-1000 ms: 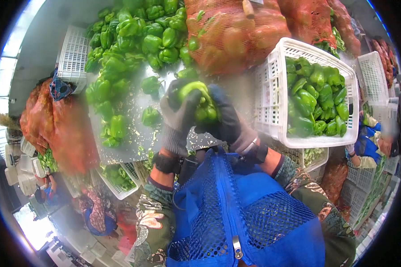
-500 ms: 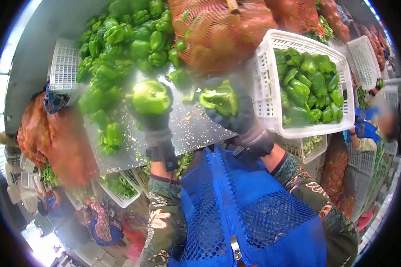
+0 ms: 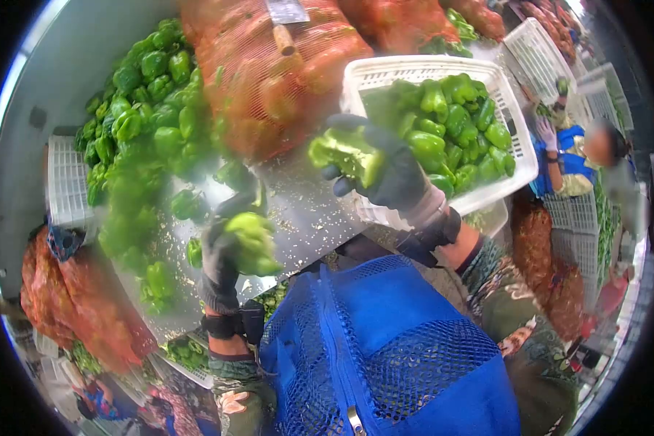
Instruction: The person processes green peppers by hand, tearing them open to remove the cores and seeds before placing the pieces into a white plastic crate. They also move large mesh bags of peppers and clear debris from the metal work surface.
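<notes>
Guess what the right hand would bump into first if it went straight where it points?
Beyond the cut pepper it holds, the right hand would probably meet the red net sack, though depth is unclear.

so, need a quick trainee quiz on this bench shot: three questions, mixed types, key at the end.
1. Multiple choice: what does the right hand hold?
a) a wooden mallet
b) an opened green pepper
c) a carrot

2. True or false: the left hand is holding a light green pepper.

3. Fill in: the big mesh sack beside the pepper-filled white crate is ____ in colour.

Key: 1 b; 2 true; 3 orange-red
</notes>
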A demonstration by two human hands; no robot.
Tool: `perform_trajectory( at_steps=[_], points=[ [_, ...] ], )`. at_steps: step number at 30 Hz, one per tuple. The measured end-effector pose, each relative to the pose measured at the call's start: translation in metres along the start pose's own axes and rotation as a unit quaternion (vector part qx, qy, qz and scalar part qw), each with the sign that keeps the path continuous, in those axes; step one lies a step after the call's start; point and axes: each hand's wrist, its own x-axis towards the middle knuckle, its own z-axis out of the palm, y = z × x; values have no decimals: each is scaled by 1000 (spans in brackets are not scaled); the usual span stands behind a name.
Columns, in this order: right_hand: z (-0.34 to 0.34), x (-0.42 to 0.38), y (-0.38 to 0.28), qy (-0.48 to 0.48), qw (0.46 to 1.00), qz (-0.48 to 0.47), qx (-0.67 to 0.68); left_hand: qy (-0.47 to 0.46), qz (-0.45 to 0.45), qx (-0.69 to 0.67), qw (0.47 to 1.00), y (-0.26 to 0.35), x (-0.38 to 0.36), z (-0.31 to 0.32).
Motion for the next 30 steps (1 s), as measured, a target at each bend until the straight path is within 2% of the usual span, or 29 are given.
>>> perform_trajectory(
  at_steps=[1,3,4,6,8,9,10,11,12,13,15,17,19,20,21,22,23,24,25,27,28,29,30],
  points=[
    [0,5,2,-10,1000,-9,26,-32,25,42,998,0,1,6],
    [-4,15,8,-85,995,2,52,-80,6,160,984,45,5,44],
    [4,18,11,-77,997,-8,23,-109,74,319,938,52,14,49],
    [26,23,17,-62,997,-31,-37,-83,105,392,910,52,27,63],
    [25,36,25,-92,940,-139,-297,-55,122,477,869,42,36,72],
    [32,39,25,-84,942,-119,-302,-11,156,491,857,34,37,77],
    [38,42,25,-76,944,-98,-306,-19,142,526,838,24,37,75],
    [43,52,32,-100,861,-238,-438,-29,133,558,819,12,38,73],
    [55,59,29,-89,762,-363,-529,-8,104,517,850,-6,33,68],
    [68,65,17,-68,675,-419,-603,2,77,474,877,-21,26,61],
    [74,76,15,-53,686,-433,-583,87,-75,305,945,-36,12,46],
    [50,87,31,-112,575,-331,-739,99,-90,237,962,-37,6,23],
    [24,86,16,-108,595,-233,-762,79,-35,271,959,-43,0,-4],
    [15,76,-2,-66,686,-265,-674,108,-77,190,973,-36,-12,-1],
    [7,69,-15,21,722,-308,-620,129,-71,223,964,-51,-22,-16],
    [4,50,-38,44,795,-277,-538,153,-81,201,964,-53,-32,-20],
    [-8,37,-63,70,666,-359,-650,179,-86,178,964,-54,-39,-24],
    [-40,29,-75,113,729,-311,-599,189,-72,202,958,-58,-48,-28],
    [-86,26,-87,160,676,-310,-649,201,-85,187,958,-67,-50,-31],
    [-145,29,-105,219,423,-223,-851,236,-120,166,950,-83,-66,-38],
    [-156,30,-104,194,372,-176,-891,251,-133,157,946,-76,-65,-31],
    [-167,36,-97,160,321,-134,-924,284,-185,87,937,-64,-65,-21],
    [-191,34,-86,141,297,-112,-938,265,-162,117,943,-67,-67,-25]
  ],
)
